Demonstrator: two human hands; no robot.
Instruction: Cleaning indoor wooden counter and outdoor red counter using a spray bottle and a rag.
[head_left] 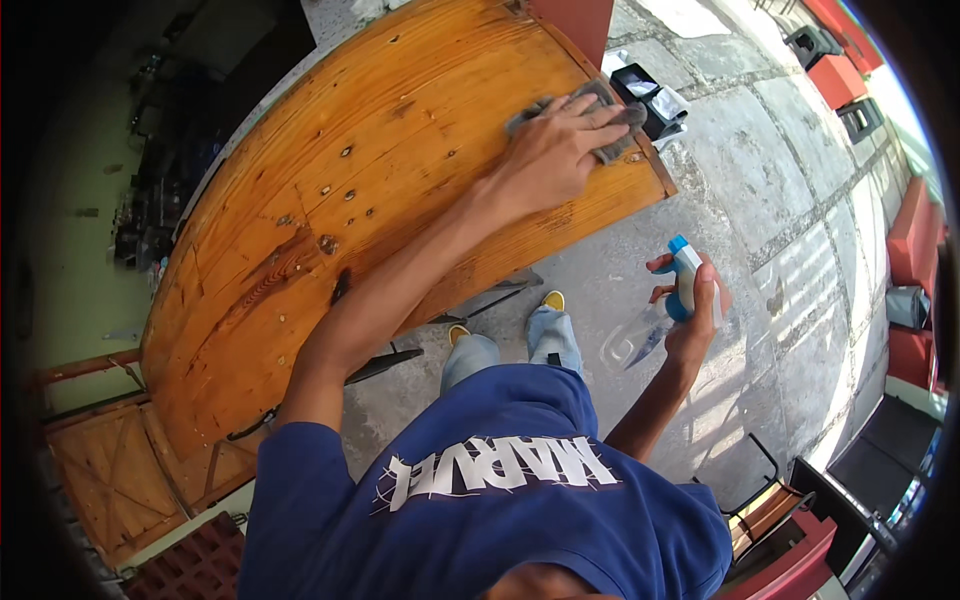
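Note:
My left hand [555, 150] presses a bunched grey cloth [612, 150] onto the top of a varnished wooden table [420, 120], close to its far right corner. The fingers lie spread over the cloth, and part of it sticks out past them. Off the table's right side, above the floor, my right hand [695, 315] grips a clear spray bottle [645, 335] by its neck. The blue and white trigger head [682, 262] shows between thumb and fingers. The bottle's clear body hangs tilted toward the lower left.
A black box with white papers [650, 100] stands just beyond the table's right edge. Dark metal legs [490, 300] show below the near edge. Red benches [915, 235] line the far right of the grey stone floor [740, 190]. A black-framed chair [765, 500] is at lower right.

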